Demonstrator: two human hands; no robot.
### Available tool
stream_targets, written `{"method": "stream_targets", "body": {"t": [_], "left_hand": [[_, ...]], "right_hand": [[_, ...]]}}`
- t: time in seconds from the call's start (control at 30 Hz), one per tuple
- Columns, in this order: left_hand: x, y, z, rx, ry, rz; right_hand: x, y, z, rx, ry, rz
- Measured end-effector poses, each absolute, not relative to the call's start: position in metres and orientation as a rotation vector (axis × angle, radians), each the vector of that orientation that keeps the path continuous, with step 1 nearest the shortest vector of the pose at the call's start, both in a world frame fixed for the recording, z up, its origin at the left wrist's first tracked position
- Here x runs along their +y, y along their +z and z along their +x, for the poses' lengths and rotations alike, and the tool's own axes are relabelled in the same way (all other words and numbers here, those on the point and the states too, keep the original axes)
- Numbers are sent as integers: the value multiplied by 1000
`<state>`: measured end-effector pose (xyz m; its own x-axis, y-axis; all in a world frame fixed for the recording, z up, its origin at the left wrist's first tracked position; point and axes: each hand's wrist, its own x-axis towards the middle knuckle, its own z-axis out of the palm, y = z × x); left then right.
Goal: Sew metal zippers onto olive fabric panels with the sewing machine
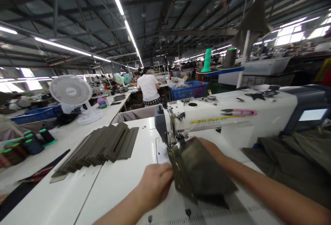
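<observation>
Your olive fabric piece (pixel 204 169) lies folded across the sewing machine bed, one edge drawn up to the presser foot (pixel 173 143), probably because the foot has to bear on that edge. Your left hand (pixel 155 185) is closed on the near edge, apparently pinching it to steady the cloth. Your right hand (pixel 207 145) reaches around the far side with its fingers hidden behind the fabric, so you can't tell from this view whether it grips. The two hands are apart, with the fabric spanning between them.

Pink-handled snips (pixel 239 112) lie on the sewing machine (pixel 207 116) arm, seemingly kept within quick reach. To your left, a fanned stack of olive strips (pixel 103 145) overlaps on the desk (pixel 116 187), a layout that would make each strip easy to lift, with thread spools (pixel 32 145) beyond. A heap of olive cloth (pixel 289 156) sits to your right. Farther off, a person in a white shirt (pixel 148 87) stands near a blue crate (pixel 188 90).
</observation>
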<state>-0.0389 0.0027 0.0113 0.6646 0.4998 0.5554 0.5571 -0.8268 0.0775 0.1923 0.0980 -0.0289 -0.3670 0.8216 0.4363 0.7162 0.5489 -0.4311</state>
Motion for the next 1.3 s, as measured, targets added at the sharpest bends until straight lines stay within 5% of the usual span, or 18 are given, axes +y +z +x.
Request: {"method": "stream_targets", "body": {"t": [0.5, 0.9, 1.3], "left_hand": [[29, -18, -27, -1289, -526, -2796], [27, -10, -23, -1302, -520, -2758], [27, -11, -21, -1353, -511, -2768]], "right_hand": [[113, -34, 226, -1875, 520, -1564], [97, -12, 207, -2004, 49, -1493], [111, -28, 200, -2194, -205, -1962]]}}
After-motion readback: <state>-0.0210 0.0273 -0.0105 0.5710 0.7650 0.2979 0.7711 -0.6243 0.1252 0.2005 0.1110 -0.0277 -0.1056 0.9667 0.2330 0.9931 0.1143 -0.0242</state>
